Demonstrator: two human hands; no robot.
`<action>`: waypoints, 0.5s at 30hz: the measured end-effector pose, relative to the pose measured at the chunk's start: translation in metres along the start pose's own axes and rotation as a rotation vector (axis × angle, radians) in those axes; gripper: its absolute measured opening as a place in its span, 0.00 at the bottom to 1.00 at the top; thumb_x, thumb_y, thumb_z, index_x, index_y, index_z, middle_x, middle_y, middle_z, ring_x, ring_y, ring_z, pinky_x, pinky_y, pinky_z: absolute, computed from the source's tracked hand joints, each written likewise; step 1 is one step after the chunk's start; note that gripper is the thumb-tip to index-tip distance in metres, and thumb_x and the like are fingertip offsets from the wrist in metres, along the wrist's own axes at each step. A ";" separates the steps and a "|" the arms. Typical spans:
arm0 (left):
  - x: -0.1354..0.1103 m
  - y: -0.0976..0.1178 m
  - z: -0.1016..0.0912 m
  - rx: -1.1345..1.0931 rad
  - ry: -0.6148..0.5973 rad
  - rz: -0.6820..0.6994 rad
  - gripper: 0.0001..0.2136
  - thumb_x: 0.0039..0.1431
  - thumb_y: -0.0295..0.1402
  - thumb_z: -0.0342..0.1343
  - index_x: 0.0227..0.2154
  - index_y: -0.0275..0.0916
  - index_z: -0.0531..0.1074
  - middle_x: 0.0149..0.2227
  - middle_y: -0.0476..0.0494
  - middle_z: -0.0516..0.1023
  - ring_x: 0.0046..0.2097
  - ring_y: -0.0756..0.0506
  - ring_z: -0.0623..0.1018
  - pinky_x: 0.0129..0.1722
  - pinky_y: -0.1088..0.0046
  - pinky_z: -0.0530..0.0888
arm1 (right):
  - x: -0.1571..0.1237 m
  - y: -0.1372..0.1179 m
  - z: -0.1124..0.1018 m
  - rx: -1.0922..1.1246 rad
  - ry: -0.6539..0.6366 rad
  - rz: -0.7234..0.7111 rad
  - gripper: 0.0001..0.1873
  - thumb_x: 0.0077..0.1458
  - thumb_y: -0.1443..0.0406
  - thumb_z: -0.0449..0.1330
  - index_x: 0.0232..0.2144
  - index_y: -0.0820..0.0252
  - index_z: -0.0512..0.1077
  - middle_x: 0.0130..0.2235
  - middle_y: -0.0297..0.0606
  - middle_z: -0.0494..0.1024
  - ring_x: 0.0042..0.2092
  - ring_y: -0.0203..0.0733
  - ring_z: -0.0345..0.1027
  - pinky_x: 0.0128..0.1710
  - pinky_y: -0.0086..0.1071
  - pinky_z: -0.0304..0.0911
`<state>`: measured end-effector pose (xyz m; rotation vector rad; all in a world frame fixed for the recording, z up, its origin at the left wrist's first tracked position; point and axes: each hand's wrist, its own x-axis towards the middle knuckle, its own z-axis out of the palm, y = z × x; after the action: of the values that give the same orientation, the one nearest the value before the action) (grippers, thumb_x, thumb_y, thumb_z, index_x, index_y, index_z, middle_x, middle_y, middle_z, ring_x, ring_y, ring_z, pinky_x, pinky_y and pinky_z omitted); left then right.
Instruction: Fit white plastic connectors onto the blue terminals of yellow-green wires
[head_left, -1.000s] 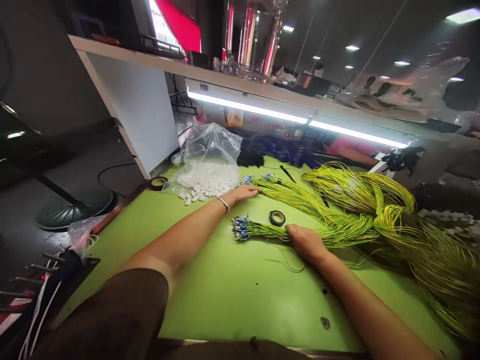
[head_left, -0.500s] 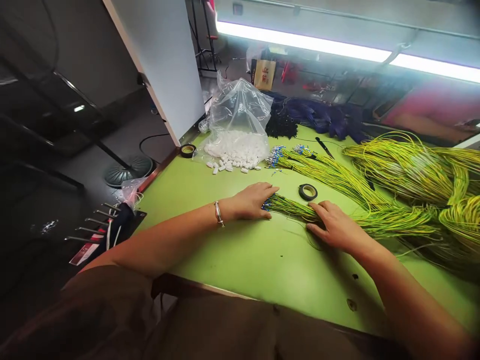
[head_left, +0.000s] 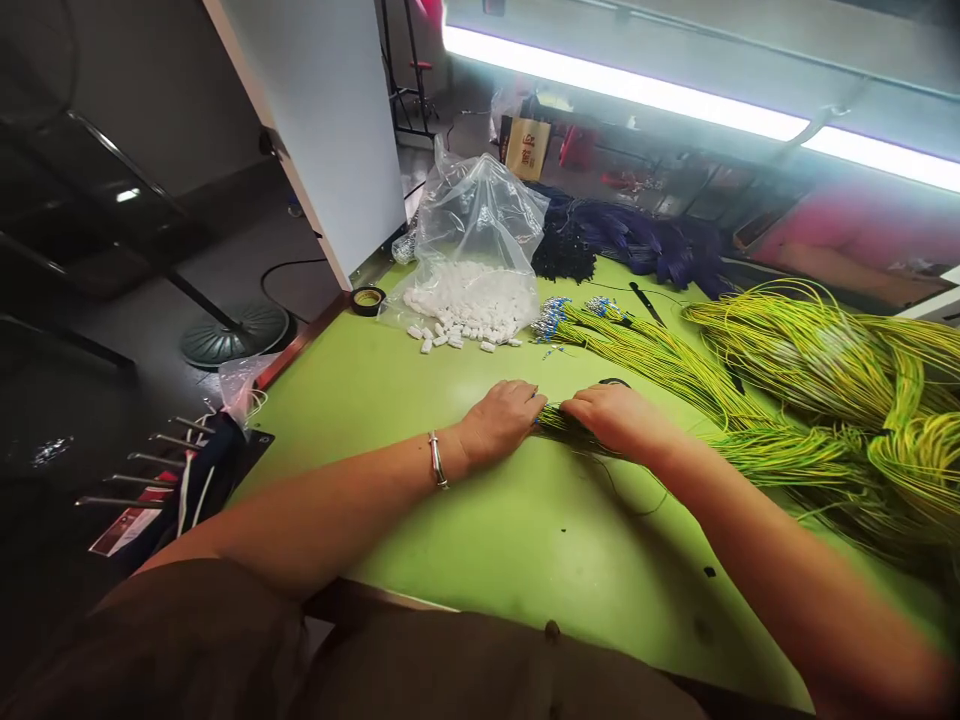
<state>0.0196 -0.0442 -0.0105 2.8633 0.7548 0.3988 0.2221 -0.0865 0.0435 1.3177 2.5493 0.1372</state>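
My left hand [head_left: 499, 420], with a bracelet on its wrist, is closed over the tip end of a bundle of yellow-green wires [head_left: 757, 445] on the green table [head_left: 480, 560]. My right hand [head_left: 619, 418] grips the same bundle just to the right of the left one, fingers curled over it. The two hands nearly touch. The bundle's blue-tipped ends are hidden under my left fingers. A second bundle of yellow-green wires with blue tips [head_left: 600, 330] lies further back. A black tape roll [head_left: 613, 382] is almost hidden behind my right hand.
A clear plastic bag [head_left: 476, 250] of small white connectors stands at the back, with several spilled in front. Another tape roll [head_left: 367, 299] lies at the table's left edge. Big coils of yellow-green wire [head_left: 825, 360] fill the right side. Dark purple wires [head_left: 637, 245] lie behind.
My right hand slid left along the bundle to meet my left hand, now hiding most of the black tape roll. A second ago my left hand was at the far bundle.
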 end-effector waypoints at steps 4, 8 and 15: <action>0.002 -0.003 0.001 0.010 -0.013 0.010 0.10 0.63 0.32 0.48 0.43 0.33 0.67 0.42 0.35 0.71 0.47 0.40 0.69 0.47 0.62 0.67 | 0.008 0.002 -0.006 -0.081 -0.082 -0.069 0.10 0.57 0.71 0.51 0.35 0.62 0.72 0.31 0.43 0.77 0.31 0.42 0.69 0.31 0.32 0.53; 0.004 -0.004 0.001 0.013 -0.020 0.009 0.10 0.64 0.31 0.44 0.42 0.33 0.68 0.41 0.35 0.71 0.45 0.40 0.70 0.46 0.62 0.67 | 0.015 -0.003 -0.003 -0.095 -0.093 -0.035 0.12 0.59 0.70 0.48 0.35 0.63 0.72 0.32 0.45 0.77 0.32 0.43 0.70 0.29 0.33 0.51; 0.002 -0.004 0.000 0.037 0.008 0.001 0.09 0.63 0.31 0.47 0.41 0.35 0.69 0.41 0.36 0.72 0.45 0.41 0.70 0.45 0.63 0.67 | 0.015 0.005 0.023 0.227 0.097 0.245 0.14 0.61 0.64 0.48 0.35 0.59 0.74 0.34 0.39 0.80 0.35 0.39 0.71 0.32 0.29 0.54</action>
<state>0.0190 -0.0396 -0.0115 2.8987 0.7702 0.4011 0.2237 -0.0723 0.0196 1.7481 2.5322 -0.0444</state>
